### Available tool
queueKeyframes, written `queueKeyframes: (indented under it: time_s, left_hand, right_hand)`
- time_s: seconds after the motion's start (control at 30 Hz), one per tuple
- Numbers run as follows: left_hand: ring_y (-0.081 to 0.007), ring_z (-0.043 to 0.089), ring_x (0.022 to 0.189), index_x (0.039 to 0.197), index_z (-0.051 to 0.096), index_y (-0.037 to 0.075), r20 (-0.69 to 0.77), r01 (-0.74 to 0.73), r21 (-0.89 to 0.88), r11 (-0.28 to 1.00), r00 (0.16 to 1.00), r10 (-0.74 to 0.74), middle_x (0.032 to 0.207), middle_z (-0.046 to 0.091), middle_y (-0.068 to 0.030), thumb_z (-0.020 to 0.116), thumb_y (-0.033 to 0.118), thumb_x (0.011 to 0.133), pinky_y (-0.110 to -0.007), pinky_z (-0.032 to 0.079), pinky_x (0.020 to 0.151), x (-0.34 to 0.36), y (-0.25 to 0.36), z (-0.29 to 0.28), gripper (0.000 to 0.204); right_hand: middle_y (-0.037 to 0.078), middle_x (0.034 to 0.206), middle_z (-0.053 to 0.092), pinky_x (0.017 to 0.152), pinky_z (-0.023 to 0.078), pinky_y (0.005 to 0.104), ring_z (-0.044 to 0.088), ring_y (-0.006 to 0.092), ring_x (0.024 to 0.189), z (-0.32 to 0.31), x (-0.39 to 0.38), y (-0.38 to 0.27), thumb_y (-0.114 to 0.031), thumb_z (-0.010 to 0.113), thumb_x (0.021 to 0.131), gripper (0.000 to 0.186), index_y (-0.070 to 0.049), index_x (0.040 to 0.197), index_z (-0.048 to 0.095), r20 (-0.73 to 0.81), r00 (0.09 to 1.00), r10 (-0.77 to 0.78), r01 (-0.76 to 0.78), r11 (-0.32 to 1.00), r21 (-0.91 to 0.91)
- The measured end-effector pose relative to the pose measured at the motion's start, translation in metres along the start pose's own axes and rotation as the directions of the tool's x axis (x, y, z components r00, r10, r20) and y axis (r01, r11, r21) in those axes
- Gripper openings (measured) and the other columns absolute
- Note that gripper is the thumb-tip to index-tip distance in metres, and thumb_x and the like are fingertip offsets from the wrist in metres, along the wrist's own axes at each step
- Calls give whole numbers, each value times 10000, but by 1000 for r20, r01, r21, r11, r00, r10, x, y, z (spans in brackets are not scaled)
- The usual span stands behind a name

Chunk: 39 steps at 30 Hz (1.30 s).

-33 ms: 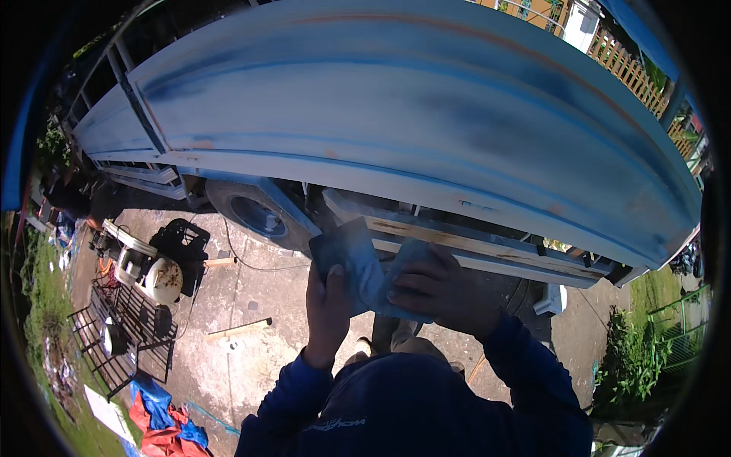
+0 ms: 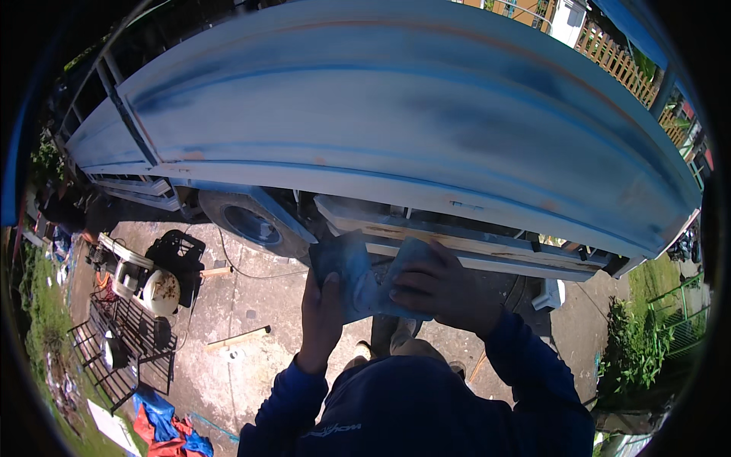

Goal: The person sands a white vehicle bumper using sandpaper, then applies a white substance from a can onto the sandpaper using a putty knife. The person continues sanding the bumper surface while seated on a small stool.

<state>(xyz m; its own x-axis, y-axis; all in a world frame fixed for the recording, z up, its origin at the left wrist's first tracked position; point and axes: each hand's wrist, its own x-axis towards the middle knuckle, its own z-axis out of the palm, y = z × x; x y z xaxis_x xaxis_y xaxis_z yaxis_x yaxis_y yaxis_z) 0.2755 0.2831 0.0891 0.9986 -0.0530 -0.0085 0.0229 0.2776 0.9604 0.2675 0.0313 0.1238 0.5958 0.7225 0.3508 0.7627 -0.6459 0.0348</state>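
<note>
In front of my body, my left hand [image 2: 320,316] grips a dark blue-grey sheet [image 2: 344,263], thumb across its face; it looks like sandpaper. My right hand [image 2: 442,293] has its fingers over a second blue-grey sheet [image 2: 409,259] of the same look. The two pieces lean toward each other at their lower edges, with pale dust on the faces between them. Whether they are one folded sheet I cannot tell. Just beyond both hands is the long side panel [image 2: 365,126] of a truck bed, grey with blue and rusty streaks.
Under the panel are a tyre [image 2: 242,221] and a pale beam [image 2: 457,240]. To the left on the concrete stand a compressor-like machine with a rusty white tank [image 2: 161,292] and a black metal rack [image 2: 114,335]. A wooden stick [image 2: 237,338] and a red-blue tarp [image 2: 164,426] lie nearby.
The view has shifted slightly, and the left sheet sits a little lower and more upright against the truck. Hazy dust shows around its top edge. Both hands keep their hold.
</note>
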Motion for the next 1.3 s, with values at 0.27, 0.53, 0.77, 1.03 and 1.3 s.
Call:
queueKeyframes:
  time_s: [0.27, 0.53, 0.77, 1.03, 1.3]
  left_hand:
    - [-229, 561, 1209, 1510, 372, 2, -41, -102, 139, 985, 993, 109, 1391, 539, -148, 473, 240, 1074, -337, 461, 1016, 10, -8, 25, 506]
    - [-294, 604, 1162, 1445, 413, -23, -119, 108, -46, 993, 986, -113, 1330, 561, -190, 491, 222, 1041, -388, 507, 997, 16, -21, 23, 479]
    - [-298, 603, 1190, 1432, 433, 7, -29, 269, -377, 886, 953, -302, 1340, 564, -186, 486, 206, 1037, -421, 517, 1014, 3, -16, 33, 446]
    - [-304, 553, 1263, 1462, 406, -30, -20, 52, 113, 992, 999, -50, 1377, 534, -218, 447, 204, 1060, -427, 459, 1056, 7, -15, 50, 467]
    - [-258, 545, 1259, 1528, 355, -5, 317, 163, 229, 960, 920, -232, 1439, 502, -173, 516, 218, 1038, -348, 436, 1067, 13, -28, 64, 562]
  right_hand:
    - [-25, 1332, 573, 1214, 254, 549, 489, 192, 1330, 24, -12, -30, -191, 695, 775, 515, -235, 1284, 629, -77, 997, -20, 38, 967, 251]
    - [120, 1463, 420, 1148, 410, 530, 402, 347, 1410, -14, -16, -37, -174, 615, 900, 511, -239, 1399, 524, -234, 966, 108, -20, 936, 351]
    - [89, 1452, 452, 1197, 307, 560, 424, 318, 1390, 24, -61, 23, -176, 645, 873, 556, -300, 1408, 552, -66, 951, 303, -296, 950, 96]
    - [-26, 1344, 545, 1204, 273, 598, 480, 204, 1332, -1, -64, 2, -214, 690, 822, 556, -317, 1359, 589, -190, 954, 231, -238, 971, -12]
    - [-18, 1287, 586, 1176, 289, 584, 508, 223, 1294, -13, -78, 7, -169, 706, 778, 464, -255, 1232, 670, -98, 954, 283, -280, 959, 49]
